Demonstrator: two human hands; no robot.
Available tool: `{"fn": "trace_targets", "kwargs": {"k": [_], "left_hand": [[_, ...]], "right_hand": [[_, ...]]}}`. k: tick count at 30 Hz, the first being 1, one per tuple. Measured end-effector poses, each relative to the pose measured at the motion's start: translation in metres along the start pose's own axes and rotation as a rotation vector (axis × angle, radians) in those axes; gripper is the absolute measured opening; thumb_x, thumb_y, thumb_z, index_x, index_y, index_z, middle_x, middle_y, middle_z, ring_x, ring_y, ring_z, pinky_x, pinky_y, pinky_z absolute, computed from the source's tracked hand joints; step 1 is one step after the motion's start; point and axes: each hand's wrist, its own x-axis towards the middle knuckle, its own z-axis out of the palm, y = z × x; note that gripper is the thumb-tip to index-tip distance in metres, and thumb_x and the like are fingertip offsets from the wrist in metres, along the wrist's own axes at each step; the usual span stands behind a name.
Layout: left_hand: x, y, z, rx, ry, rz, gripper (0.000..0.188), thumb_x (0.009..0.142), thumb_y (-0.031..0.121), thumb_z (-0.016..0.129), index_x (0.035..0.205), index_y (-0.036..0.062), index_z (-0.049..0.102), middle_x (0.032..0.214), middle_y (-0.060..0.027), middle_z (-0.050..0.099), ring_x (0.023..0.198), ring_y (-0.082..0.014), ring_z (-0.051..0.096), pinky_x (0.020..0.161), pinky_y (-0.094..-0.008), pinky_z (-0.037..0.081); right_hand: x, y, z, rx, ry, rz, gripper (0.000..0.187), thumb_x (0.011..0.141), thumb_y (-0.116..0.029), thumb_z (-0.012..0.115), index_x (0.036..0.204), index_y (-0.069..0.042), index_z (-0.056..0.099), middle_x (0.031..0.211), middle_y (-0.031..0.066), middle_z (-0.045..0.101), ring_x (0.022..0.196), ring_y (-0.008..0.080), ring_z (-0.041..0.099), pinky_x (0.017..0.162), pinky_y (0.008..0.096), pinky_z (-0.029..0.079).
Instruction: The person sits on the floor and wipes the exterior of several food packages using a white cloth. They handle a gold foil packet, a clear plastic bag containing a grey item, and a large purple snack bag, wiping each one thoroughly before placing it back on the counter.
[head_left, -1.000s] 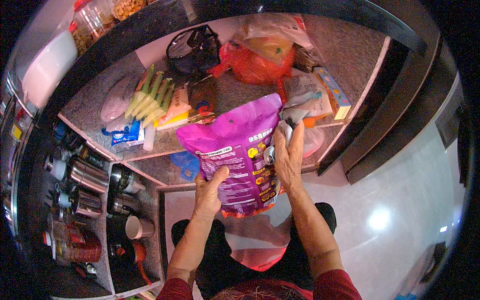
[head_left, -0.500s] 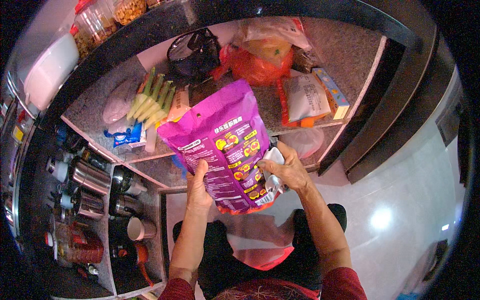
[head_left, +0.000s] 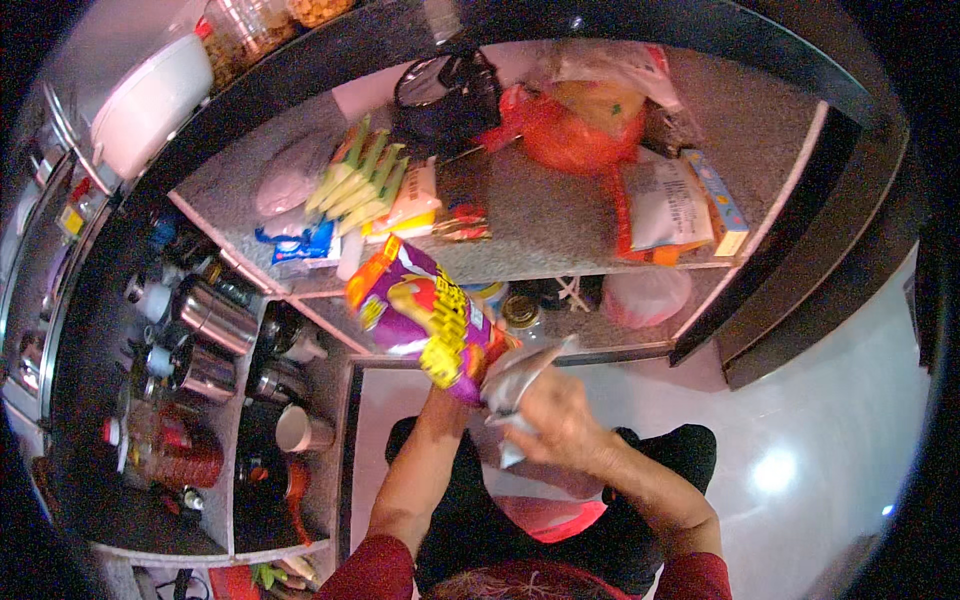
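My left hand point(head_left: 448, 402) is closed on a purple, orange and yellow food bag point(head_left: 418, 308). The bag is turned, hiding most of that hand's fingers, and is smeared by motion. My right hand point(head_left: 558, 415) grips a crumpled silver-grey packet point(head_left: 522, 378) right beside the bag's lower right side; whether the two touch I cannot tell. Both hands are above my knees, just before the open cabinet shelf point(head_left: 545, 225). Nearest beyond the bag lie a blue-and-white packet point(head_left: 306, 243) and a bundle of green-and-cream sticks or packets point(head_left: 360, 182).
On the shelf stand a black bag point(head_left: 450, 95), a red plastic bag point(head_left: 580, 132), a white packet point(head_left: 668, 202) and a blue-and-yellow box point(head_left: 716, 205). Lower left compartments hold steel flasks point(head_left: 212, 315), a white cup point(head_left: 300, 430) and a bottle with red contents point(head_left: 180, 452).
The purple bag has turned and tipped leftward, no longer showing its broad printed back. The silver-grey packet has come away from the bag's side in my right hand. The view has shifted.
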Motion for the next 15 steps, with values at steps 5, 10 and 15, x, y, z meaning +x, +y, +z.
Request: {"fn": "trace_targets", "kwargs": {"k": [5, 10, 15], "left_hand": [[0.022, -0.016, 0.033, -0.179, -0.321, -0.222, 0.014, 0.090, 0.020, 0.042, 0.084, 0.0087, 0.046, 0.079, -0.0053, 0.048, 0.081, -0.0215, 0.049, 0.088, -0.0439, 0.040], [0.024, -0.029, 0.041, -0.284, -0.415, -0.335, 0.011, 0.090, 0.018, 0.043, 0.085, 0.0088, 0.046, 0.076, -0.0046, 0.048, 0.077, -0.0195, 0.047, 0.083, -0.0401, 0.040], [0.026, -0.035, 0.041, -0.291, -0.442, -0.405, 0.015, 0.091, 0.023, 0.041, 0.082, 0.0109, 0.046, 0.071, -0.0022, 0.047, 0.072, -0.0162, 0.044, 0.075, -0.0343, 0.037]], "right_hand": [[-0.004, -0.025, 0.033, 0.030, -0.120, -0.241, 0.031, 0.064, -0.016, 0.062, 0.094, -0.015, 0.060, 0.090, 0.0025, 0.055, 0.083, 0.0234, 0.056, 0.070, 0.0377, 0.046], [-0.009, -0.032, 0.042, -0.120, -0.230, -0.333, 0.038, 0.065, -0.023, 0.057, 0.103, -0.023, 0.059, 0.087, -0.0007, 0.052, 0.090, 0.0236, 0.054, 0.069, 0.0365, 0.043], [0.001, -0.016, 0.033, -0.212, -0.101, -0.208, 0.035, 0.063, -0.023, 0.059, 0.098, -0.018, 0.062, 0.089, 0.0044, 0.054, 0.087, 0.0253, 0.054, 0.070, 0.0408, 0.042]]}}
